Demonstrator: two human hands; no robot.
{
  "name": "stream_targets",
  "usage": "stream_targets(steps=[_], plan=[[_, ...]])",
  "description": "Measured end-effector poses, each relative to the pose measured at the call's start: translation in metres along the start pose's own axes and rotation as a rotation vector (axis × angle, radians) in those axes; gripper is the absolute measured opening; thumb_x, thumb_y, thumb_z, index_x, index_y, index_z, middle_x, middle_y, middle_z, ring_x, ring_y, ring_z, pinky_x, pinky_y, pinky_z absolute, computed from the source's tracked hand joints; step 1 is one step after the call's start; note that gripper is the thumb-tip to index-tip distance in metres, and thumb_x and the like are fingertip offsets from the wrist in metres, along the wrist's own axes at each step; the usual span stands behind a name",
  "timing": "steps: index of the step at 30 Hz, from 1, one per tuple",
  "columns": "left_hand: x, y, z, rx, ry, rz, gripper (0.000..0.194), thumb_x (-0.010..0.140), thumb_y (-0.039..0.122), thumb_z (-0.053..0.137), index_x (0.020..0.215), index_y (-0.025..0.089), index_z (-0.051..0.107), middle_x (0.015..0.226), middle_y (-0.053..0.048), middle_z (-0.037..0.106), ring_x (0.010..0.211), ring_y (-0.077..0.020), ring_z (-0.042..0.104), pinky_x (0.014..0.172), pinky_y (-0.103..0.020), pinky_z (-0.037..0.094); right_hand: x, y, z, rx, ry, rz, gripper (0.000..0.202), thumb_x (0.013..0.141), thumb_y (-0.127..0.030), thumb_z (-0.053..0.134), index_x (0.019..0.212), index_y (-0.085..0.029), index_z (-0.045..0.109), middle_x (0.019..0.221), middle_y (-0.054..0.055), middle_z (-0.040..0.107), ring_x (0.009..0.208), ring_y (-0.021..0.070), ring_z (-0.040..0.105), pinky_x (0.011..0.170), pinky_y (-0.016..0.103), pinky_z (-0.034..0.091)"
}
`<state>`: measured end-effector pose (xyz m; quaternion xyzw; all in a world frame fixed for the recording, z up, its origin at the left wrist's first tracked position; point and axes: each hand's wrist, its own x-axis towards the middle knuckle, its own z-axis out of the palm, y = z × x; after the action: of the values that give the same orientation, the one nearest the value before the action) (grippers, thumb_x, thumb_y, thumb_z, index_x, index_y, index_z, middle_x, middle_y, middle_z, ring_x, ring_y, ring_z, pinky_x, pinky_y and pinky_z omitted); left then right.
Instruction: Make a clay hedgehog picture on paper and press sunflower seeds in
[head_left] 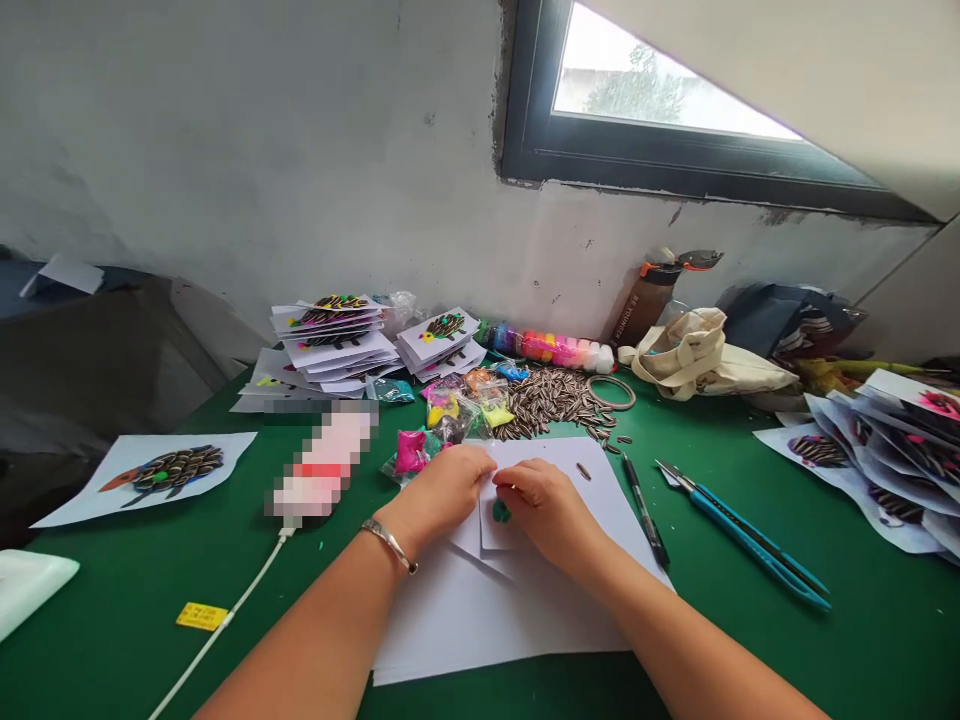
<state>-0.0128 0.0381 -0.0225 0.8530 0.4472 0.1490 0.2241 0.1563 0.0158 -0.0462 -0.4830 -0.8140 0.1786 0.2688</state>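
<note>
My left hand (446,488), with a bracelet at the wrist, rests at the upper left edge of a small white paper (491,541). Its fingers are pressed together, and whatever they hold is hidden. My right hand (551,505) is curled in a pinch just beside it, over the same paper; what sits between its fingertips is too small to name. Below those fingertips a dark green lump, like modelling clay (501,511), lies on the paper. Under everything is a stack of larger white sheets (480,630). A single sunflower seed (583,470) lies on the top sheet.
Behind are a seed pile (551,400), bagged coloured clay (444,410) and stacked seed-picture cards (337,350). A black pen (645,510) and blue tweezers (750,540) lie right. Left are a cabled phone (322,470) and one picture card (157,475).
</note>
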Motion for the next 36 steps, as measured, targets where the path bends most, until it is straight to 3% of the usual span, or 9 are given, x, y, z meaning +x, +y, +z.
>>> stream_targets(steps=[12,24,30,36], plan=[[0.0,0.003,-0.002,0.008,0.007,-0.038,0.026,0.084,0.007,0.043,0.071,0.017,0.062,0.076,-0.003,0.065,0.072,-0.0158,0.056,0.066,-0.024,0.04,-0.002,-0.001,0.006,-0.118,-0.011,-0.106,0.023,0.083,-0.009,0.057,0.071,-0.022,0.072,0.083,0.005,0.066,0.081,0.0181,0.05,0.075,0.031,0.038],[0.0,0.003,-0.003,-0.016,0.016,-0.035,0.026,0.085,0.006,0.043,0.078,0.016,0.066,0.084,-0.005,0.068,0.077,-0.0165,0.058,0.07,-0.025,0.042,-0.007,0.003,-0.004,-0.038,-0.059,-0.11,0.034,0.078,-0.003,0.052,0.091,-0.025,0.074,0.089,0.003,0.071,0.087,0.0205,0.05,0.081,0.035,0.036],[0.001,0.002,-0.002,-0.025,0.02,-0.04,0.025,0.087,0.009,0.043,0.079,0.016,0.066,0.084,-0.005,0.068,0.077,-0.0163,0.058,0.07,-0.025,0.043,-0.008,0.003,-0.004,-0.075,-0.091,-0.147,0.04,0.074,0.001,0.05,0.091,-0.026,0.075,0.092,0.003,0.07,0.089,0.0205,0.052,0.081,0.035,0.035],[0.0,0.004,-0.003,-0.033,0.03,-0.044,0.026,0.087,0.008,0.043,0.08,0.016,0.066,0.084,-0.004,0.068,0.078,-0.0161,0.058,0.07,-0.024,0.042,-0.009,0.005,-0.007,-0.045,-0.072,-0.132,0.042,0.078,0.0,0.048,0.101,-0.025,0.072,0.093,0.003,0.071,0.087,0.0199,0.054,0.081,0.035,0.036]])
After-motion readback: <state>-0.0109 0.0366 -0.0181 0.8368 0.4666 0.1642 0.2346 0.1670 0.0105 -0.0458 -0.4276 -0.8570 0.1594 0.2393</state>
